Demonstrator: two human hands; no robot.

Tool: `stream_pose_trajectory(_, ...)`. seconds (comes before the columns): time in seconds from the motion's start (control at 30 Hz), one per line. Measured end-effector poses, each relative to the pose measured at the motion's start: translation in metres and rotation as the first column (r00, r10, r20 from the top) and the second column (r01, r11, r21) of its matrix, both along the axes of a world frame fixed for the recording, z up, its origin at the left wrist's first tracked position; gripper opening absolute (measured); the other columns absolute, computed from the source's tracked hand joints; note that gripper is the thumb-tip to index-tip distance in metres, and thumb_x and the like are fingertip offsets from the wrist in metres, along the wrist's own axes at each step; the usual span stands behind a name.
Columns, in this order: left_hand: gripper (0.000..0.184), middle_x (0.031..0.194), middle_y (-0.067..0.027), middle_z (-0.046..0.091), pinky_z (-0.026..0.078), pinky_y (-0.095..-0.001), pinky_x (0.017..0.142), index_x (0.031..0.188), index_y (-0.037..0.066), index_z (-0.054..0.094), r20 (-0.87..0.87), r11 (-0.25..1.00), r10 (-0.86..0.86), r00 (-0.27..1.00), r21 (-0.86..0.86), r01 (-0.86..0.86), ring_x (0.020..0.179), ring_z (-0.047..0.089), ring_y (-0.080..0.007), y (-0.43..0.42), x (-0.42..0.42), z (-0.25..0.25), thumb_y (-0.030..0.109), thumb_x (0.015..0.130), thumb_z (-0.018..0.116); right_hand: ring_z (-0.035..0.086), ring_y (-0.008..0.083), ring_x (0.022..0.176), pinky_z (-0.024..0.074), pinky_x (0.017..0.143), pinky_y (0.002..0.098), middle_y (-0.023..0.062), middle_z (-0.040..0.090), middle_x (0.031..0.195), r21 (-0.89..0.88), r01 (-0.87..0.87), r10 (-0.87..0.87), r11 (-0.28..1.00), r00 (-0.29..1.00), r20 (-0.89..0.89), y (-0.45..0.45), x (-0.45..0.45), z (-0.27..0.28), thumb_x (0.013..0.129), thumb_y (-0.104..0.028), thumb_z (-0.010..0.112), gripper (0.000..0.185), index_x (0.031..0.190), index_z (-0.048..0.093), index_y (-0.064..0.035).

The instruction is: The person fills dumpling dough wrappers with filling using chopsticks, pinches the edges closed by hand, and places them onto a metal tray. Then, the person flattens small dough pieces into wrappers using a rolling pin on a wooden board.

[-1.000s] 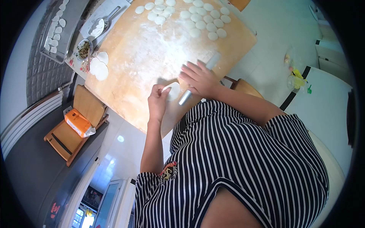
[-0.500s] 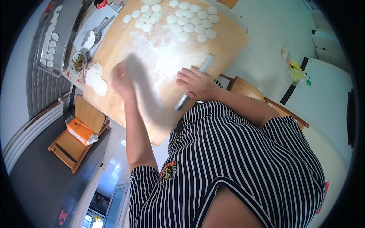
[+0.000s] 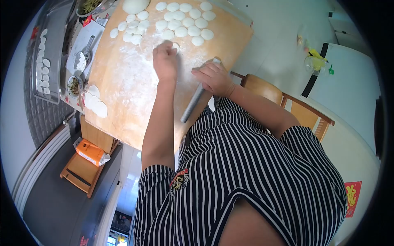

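My left hand [image 3: 165, 61] is over the middle of the floured wooden board [image 3: 119, 88], with its fingers closed at a small round dough piece [image 3: 175, 47]. To the right, my right hand [image 3: 214, 77] has its fingers wrapped round a rolling pin [image 3: 192, 104], which lies slanted near the board's close edge. Many small dough discs [image 3: 181, 32] are spread over the far part of the board. A few larger, thin wrappers [image 3: 98, 107] overlap at its left edge.
A bigger dough lump [image 3: 136, 5] sits at the far edge. Left of the board are a bowl of filling [image 3: 74, 87], a pan of white flour [image 3: 80, 63] and a metal tray [image 3: 53, 78] with dumplings. Chairs [image 3: 262, 89] stand at both sides; one holds an orange package [image 3: 91, 152].
My left hand has left the rolled wrapper, passed near the left stack, and come to the small dough pieces. My right hand has stayed at the rolling pin. The view has shifted.
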State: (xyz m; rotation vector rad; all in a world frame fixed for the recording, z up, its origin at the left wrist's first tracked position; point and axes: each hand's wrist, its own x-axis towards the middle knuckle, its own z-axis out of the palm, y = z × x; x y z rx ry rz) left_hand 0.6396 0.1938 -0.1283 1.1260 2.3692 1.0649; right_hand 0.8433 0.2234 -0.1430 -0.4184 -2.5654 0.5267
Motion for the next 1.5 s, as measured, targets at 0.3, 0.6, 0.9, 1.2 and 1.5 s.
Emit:
stream_pose_trajectory(0.3,0.012,0.092,-0.0110,0.063,0.052,-0.0371,0.074,0.096,0.006,0.067,0.119,0.962,-0.228,0.966,-0.123,0.242,0.080,0.062,-0.0267,-0.098,0.044,0.002,0.009,0.085,0.071,0.059,0.0218,0.104,0.0432,0.095,0.0358,0.0050,0.064,0.111,0.043,0.104,-0.104,0.994,0.995,-0.005,-0.004,-0.018,0.015,0.080,-0.014,0.060,0.045,0.124,0.063,-0.0073)
stream_pose_trajectory(0.6,0.015,0.094,-0.0188,0.063,0.051,-0.0401,0.081,0.101,0.002,0.067,0.097,0.956,-0.271,0.958,-0.086,0.279,0.088,0.062,-0.0328,-0.084,0.020,-0.006,0.008,0.087,0.066,0.053,0.0261,0.126,0.0395,0.107,0.0374,0.0099,0.058,0.135,-0.098,0.147,-0.133,0.984,0.981,0.140,0.003,-0.091,0.027,0.080,-0.010,0.060,0.051,0.131,0.060,-0.0059)
stream_pose_trajectory(0.9,0.021,0.090,-0.0186,0.069,0.054,-0.0400,0.077,0.101,0.002,0.064,0.340,0.953,-0.025,0.940,-0.277,0.126,0.080,0.068,-0.0345,-0.112,0.040,0.013,0.015,0.086,0.071,0.050,0.0323,0.132,0.0301,0.117,0.0489,0.0189,0.057,0.138,0.237,0.121,-0.167,0.964,0.968,0.188,-0.011,-0.041,0.022,0.082,-0.011,0.057,0.053,0.133,0.057,0.0008)
stream_pose_trajectory(1.2,0.017,0.089,-0.0181,0.072,0.054,-0.0383,0.079,0.096,0.000,0.071,-0.018,0.950,-0.250,0.968,-0.199,0.241,0.082,0.069,-0.0319,-0.113,0.021,0.005,0.015,0.088,0.068,0.046,0.0334,0.134,0.0274,0.117,0.0510,0.0140,0.055,0.140,0.134,0.105,-0.118,0.985,0.989,0.094,-0.015,-0.057,0.016,0.083,-0.012,0.057,0.052,0.135,0.058,-0.0066)
stream_pose_trajectory(1.5,0.012,0.092,-0.0171,0.069,0.053,-0.0419,0.079,0.090,0.003,0.067,0.218,0.932,-0.117,0.969,-0.313,0.183,0.084,0.066,-0.0338,-0.111,0.019,0.005,0.015,0.088,0.067,0.042,0.0323,0.138,0.0290,0.117,0.0488,0.0139,0.049,0.147,0.159,0.065,-0.097,0.985,0.974,0.204,-0.013,-0.093,0.036,0.086,-0.011,0.055,0.053,0.139,0.054,-0.0076)
